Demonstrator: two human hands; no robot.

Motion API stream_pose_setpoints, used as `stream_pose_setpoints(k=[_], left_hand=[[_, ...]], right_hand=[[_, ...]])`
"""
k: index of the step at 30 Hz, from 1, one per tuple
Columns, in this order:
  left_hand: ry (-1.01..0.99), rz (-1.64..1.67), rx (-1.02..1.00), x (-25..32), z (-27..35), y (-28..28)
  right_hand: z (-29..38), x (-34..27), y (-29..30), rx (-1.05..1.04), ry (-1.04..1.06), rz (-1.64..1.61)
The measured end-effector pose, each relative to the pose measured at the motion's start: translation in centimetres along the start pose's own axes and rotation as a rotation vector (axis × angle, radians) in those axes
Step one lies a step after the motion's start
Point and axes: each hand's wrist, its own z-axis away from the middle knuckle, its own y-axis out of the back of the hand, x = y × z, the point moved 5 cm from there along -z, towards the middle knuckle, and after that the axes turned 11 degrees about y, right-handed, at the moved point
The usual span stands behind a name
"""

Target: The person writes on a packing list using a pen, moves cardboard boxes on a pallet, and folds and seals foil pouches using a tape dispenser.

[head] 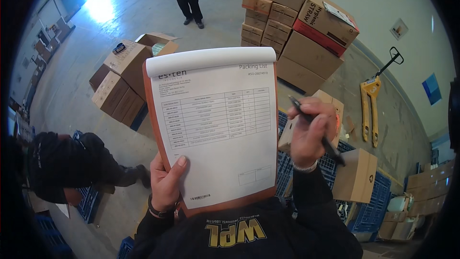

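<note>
My left hand (167, 180) grips the lower left edge of a brown clipboard (152, 104), its thumb pressed on the paper. On the board lies a printed sheet (222, 165) with a table, two small boxes and a barcode near its foot. Earlier pages are folded back over the top edge as a white roll (212, 57). To the right of the board, my right hand (311, 129) holds a black pen (305, 112) between thumb and fingers. The pen's tip points up and left, apart from the paper.
Stacked cartons (311, 61) stand ahead on the right, beside a yellow pallet jack (370, 104). More cartons (120, 97) are at left. A carton (355, 176) sits by blue plastic pallets (375, 208). One person (187, 0) stands ahead; another (79, 162) bends at left.
</note>
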Motion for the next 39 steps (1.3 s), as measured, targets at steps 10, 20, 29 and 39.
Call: stream_pose_setpoints(k=[10,20,29,39], left_hand=[[-0.003,0.05,-0.024,-0.9,-0.2,0.6],[-0.001,0.025,0.004,-1.4,0.4,1.4],[0.018,0.04,0.145,-1.5,1.1,1.9],[0.084,0.282,0.265,-9.2,-2.0,7.4]], right_hand=[[2.0,-0.1,-3.1,-0.194,0.032,0.265],[1.2,0.1,-4.0,-0.261,0.003,0.442],[1.6,-0.6,-1.6,0.209,-0.039,0.07],[15.4,4.2,-13.5,-1.051,-0.849,0.227]])
